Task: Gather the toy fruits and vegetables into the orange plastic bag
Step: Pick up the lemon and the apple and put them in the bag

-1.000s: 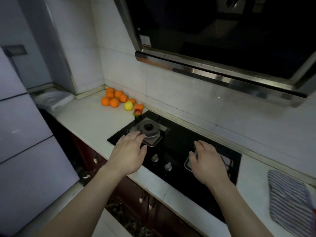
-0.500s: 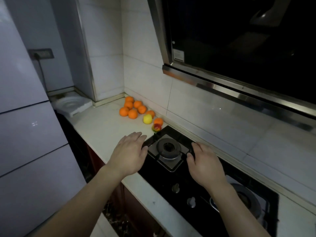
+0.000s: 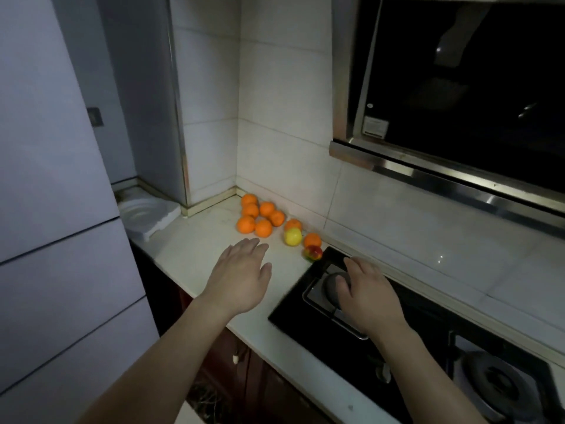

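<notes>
Several orange toy fruits (image 3: 258, 217) lie clustered on the white counter in the back corner. A yellow toy fruit (image 3: 293, 236), another orange one (image 3: 312, 239) and a red-green toy fruit (image 3: 313, 252) sit just right of them, beside the stove. My left hand (image 3: 240, 278) hovers palm down over the counter, a short way in front of the cluster, fingers straight and empty. My right hand (image 3: 365, 293) hangs over the stove's left burner, fingers relaxed, holding nothing. No orange bag is in view.
A black gas stove (image 3: 342, 338) with two burners fills the counter's right part. A range hood (image 3: 458, 117) hangs above it. A white foam piece (image 3: 146, 217) lies at the counter's left end beside a tall fridge (image 3: 55, 240). Dark cabinets stand below.
The view has swung left and closer to the corner, so the fruits sit nearer. Both hands have moved left along the counter toward the fruits; the right hand is now over the left burner.
</notes>
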Demonstrator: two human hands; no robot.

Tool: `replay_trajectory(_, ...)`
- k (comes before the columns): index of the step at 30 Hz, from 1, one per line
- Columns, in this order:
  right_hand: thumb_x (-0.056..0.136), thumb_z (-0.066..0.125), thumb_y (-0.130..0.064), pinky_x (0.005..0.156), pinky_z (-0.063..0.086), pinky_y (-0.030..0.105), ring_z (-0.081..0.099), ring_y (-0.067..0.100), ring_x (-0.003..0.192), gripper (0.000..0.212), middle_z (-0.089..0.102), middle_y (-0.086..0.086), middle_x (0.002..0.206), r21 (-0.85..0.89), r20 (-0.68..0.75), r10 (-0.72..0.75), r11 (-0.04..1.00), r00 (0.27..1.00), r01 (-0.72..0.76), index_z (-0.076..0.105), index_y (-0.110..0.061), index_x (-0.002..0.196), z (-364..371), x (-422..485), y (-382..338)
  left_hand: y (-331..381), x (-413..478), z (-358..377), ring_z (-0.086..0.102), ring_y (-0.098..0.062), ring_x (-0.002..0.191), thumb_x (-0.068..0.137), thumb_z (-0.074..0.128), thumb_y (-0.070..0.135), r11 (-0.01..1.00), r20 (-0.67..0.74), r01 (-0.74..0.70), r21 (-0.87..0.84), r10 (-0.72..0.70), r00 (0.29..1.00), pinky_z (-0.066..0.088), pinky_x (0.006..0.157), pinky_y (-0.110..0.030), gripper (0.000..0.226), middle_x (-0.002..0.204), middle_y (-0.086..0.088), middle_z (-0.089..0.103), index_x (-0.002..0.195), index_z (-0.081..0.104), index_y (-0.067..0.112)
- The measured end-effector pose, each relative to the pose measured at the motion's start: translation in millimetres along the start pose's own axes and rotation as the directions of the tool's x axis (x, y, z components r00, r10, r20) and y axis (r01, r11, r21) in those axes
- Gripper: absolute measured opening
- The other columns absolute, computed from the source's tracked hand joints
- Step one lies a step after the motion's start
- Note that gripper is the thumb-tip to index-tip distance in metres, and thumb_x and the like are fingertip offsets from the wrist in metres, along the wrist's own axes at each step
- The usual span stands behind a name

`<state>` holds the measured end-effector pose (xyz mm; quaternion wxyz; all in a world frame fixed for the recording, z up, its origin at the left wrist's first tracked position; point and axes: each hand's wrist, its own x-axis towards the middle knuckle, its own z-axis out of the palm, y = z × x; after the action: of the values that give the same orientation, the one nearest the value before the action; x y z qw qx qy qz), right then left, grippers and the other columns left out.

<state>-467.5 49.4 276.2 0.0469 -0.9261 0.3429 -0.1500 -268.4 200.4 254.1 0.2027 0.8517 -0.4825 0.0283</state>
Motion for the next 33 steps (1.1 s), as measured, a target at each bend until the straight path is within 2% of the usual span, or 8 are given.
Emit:
replay_trajectory(9, 0.095, 0.031, -0.041, 0.112, 0.025, 0.033, 0.038, 0.025, 0.133, 0.058, 0.046, 0.010, 0.143, -0.004, 0.024, 0.070, 0.998, 0.997, -0.070, 0.044, -0.007, 0.140, 34.0, 37.9, -28.1, -53.3, 47.1, 8.7, 0.021, -0.019, 0.145, 0.097, 0.027, 0.044, 0.997, 0.052, -0.059, -0.041, 0.062, 0.997, 0.014, 0.119, -0.039, 0.058, 0.157, -0.004, 0.028, 0.149, 0.033, 0.020)
replay_trajectory(15, 0.098, 0.039, -0.033, 0.111, 0.026, 0.034, 0.039, 0.028, 0.132, 0.050, 0.047, 0.013, 0.142, 0.013, 0.044, 0.101, 0.995, 0.994, -0.101, 0.046, -0.004, 0.138, 75.3, 98.9, -6.7, -68.5, 115.6, 44.2, 0.023, -0.021, 0.144, 0.100, 0.036, 0.039, 0.993, 0.112, -0.113, -0.019, 0.115, 0.987, 0.018, 0.118, -0.043, 0.053, 0.156, -0.005, 0.030, 0.149, 0.032, 0.019)
replay_trajectory(19, 0.098, 0.040, -0.033, 0.108, 0.029, 0.036, 0.040, 0.031, 0.128, 0.049, 0.048, 0.014, 0.139, 0.042, 0.112, 0.106, 0.993, 0.988, -0.111, 0.045, -0.006, 0.138, 118.4, 154.4, 15.0, -79.8, 174.9, 76.3, 0.034, -0.025, 0.138, 0.092, 0.029, 0.043, 0.991, 0.157, -0.130, 0.014, 0.126, 0.980, 0.026, 0.115, -0.042, 0.061, 0.150, -0.008, 0.039, 0.145, 0.040, 0.015)
replay_trajectory(23, 0.093, 0.035, -0.040, 0.102, 0.038, 0.041, 0.047, 0.035, 0.119, 0.057, 0.054, 0.016, 0.131, 0.050, 0.182, 0.154, 0.985, 0.971, -0.165, 0.048, -0.004, 0.135, 164.4, 208.2, 45.2, -84.3, 239.9, 120.8, 0.036, -0.028, 0.136, 0.088, 0.022, 0.048, 0.986, 0.216, -0.163, 0.023, 0.154, 0.964, 0.032, 0.111, -0.042, 0.070, 0.149, -0.012, 0.040, 0.145, 0.039, 0.012)
replay_trajectory(25, 0.091, 0.033, -0.042, 0.100, 0.040, 0.041, 0.048, 0.035, 0.118, 0.059, 0.055, 0.016, 0.130, 0.035, 0.217, 0.167, 0.983, 0.962, -0.178, 0.049, -0.004, 0.133, 184.2, 234.1, 59.4, -82.5, 272.0, 142.8, 0.033, -0.029, 0.139, 0.092, 0.031, 0.044, 0.986, 0.246, -0.169, -0.002, 0.165, 0.955, 0.029, 0.112, -0.040, 0.064, 0.152, -0.014, 0.036, 0.147, 0.035, 0.011)
replay_trajectory(27, 0.096, 0.037, -0.039, 0.099, 0.039, 0.041, 0.047, 0.035, 0.119, 0.051, 0.053, 0.015, 0.131, 0.013, 0.259, 0.179, 0.982, 0.949, -0.189, 0.048, -0.006, 0.133, 201.1, 257.3, 71.5, -81.2, 301.8, 164.7, 0.031, -0.030, 0.139, 0.095, 0.043, 0.037, 0.981, 0.265, -0.192, -0.017, 0.189, 0.945, 0.028, 0.112, -0.040, 0.060, 0.153, -0.013, 0.033, 0.148, 0.032, 0.012)
replay_trajectory(30, 0.097, 0.041, -0.037, 0.099, 0.038, 0.040, 0.044, 0.033, 0.121, 0.049, 0.049, 0.014, 0.134, -0.006, 0.309, 0.200, 0.978, 0.930, -0.208, 0.045, -0.007, 0.136, 225.2, 285.7, 88.6, -80.3, 338.1, 196.8, 0.039, -0.031, 0.132, 0.091, 0.042, 0.038, 0.971, 0.279, -0.238, -0.026, 0.236, 0.931, 0.037, 0.106, -0.044, 0.060, 0.145, -0.012, 0.042, 0.145, 0.035, 0.013)
replay_trajectory(33, 0.096, 0.041, -0.038, 0.100, 0.037, 0.039, 0.040, 0.032, 0.124, 0.052, 0.045, 0.013, 0.137, -0.002, 0.355, 0.219, 0.972, 0.909, -0.234, 0.041, -0.009, 0.138, 249.0, 306.1, 101.4, -83.4, 365.0, 230.5, 0.041, -0.033, 0.129, 0.089, 0.044, 0.039, 0.965, 0.320, -0.260, -0.023, 0.253, 0.913, 0.040, 0.102, -0.045, 0.063, 0.144, -0.012, 0.041, 0.145, 0.034, 0.013)
